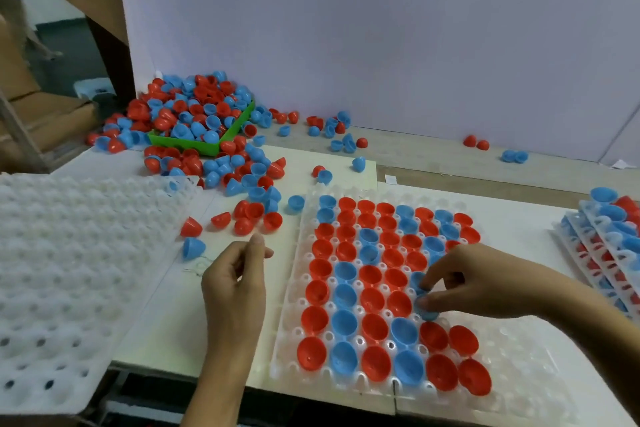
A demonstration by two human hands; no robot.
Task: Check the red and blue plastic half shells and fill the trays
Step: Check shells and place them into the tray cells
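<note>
The right hand [481, 282] had its grip pinched on a blue half shell [426, 311], pressing it down into a cup of the clear tray [519, 371] in front of the person. Most cups on the near left side of that tray already held red and blue shells, open side up. The cups on its right side were bare.

The left hand [239, 274] hung over the white surface [180, 322], fingers loosely curled. I could not see anything in its grip.

I thought a few things could go wrong. The blue shell might sit crooked if it was pushed in at a slant, and then it could pop back out. The right wrist hung low over the filled rows, so a bump could knock out the red shells [446, 354] near it. The loose pile [194, 111] spilled over the green bin [207, 146] far back on the left, and shells near the edge could roll off.

An empty white tray [69, 270] lay on the left. A stack of filled trays [606, 239] sat on the right.

There was some faint writing at the top of the back board [381, 28], but it was cut off and I could not read it.
</note>
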